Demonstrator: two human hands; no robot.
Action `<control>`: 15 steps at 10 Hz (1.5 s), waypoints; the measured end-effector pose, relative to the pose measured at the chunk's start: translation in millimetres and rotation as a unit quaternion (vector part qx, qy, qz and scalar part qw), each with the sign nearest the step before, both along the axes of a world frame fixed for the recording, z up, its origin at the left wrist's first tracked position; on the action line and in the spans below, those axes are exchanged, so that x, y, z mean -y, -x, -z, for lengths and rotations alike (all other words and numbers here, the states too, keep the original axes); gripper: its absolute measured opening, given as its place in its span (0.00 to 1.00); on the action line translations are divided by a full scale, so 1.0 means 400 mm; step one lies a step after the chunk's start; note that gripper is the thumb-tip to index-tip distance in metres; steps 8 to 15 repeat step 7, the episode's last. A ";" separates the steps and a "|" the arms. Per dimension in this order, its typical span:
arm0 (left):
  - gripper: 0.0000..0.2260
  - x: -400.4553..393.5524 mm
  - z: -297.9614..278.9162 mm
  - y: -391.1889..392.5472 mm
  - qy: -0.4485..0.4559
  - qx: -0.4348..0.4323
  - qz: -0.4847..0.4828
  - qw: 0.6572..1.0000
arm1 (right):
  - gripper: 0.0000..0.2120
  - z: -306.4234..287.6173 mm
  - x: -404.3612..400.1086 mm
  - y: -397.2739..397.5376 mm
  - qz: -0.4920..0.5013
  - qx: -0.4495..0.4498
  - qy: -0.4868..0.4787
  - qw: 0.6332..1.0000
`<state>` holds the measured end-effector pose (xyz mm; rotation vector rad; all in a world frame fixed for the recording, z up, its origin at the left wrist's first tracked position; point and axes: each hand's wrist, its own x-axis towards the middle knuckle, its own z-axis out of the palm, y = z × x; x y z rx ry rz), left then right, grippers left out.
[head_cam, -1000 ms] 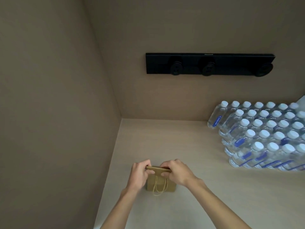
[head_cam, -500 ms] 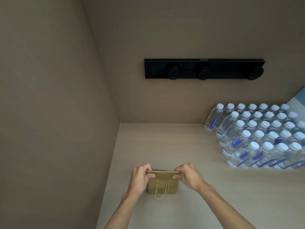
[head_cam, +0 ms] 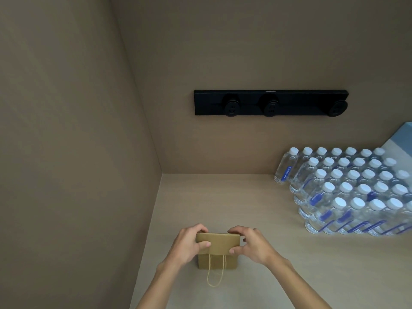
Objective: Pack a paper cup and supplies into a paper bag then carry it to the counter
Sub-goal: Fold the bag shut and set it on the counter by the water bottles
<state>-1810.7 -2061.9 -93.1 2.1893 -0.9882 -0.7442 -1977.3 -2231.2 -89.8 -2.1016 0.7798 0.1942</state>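
Since the earlier frame the folded top of the small brown paper bag with twine handles (head_cam: 217,250) has widened into a flat flap, and both hands have shifted to pinch it: thumbs on the near face, fingers over the far edge. The left hand (head_cam: 189,244) grips the flap's left end and the right hand (head_cam: 252,245) grips its right end, each with the thumb pressed against the paper. The view has also dropped slightly, so the wall strip sits lower than before.

There is one bag, standing upright on the pale wood-grain table (head_cam: 223,197), near the left wall and at the near edge of the view, with one looped handle hanging down its near face. Two bare forearms reach in from the near side.

At the right, clear plastic water bottles with white caps and blue labels (head_cam: 347,190) stand in five tight rows, running out of view to the right. One black wall-mounted strip with three round sockets (head_cam: 270,103) hangs on the far beige wall (head_cam: 223,41). A pale blue object (head_cam: 403,139) shows at the far right edge.
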 end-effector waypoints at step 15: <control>0.07 -0.029 -0.024 0.009 0.034 0.005 0.000 0.999 | 0.23 -0.045 -0.011 0.027 0.020 0.038 -0.016 0.999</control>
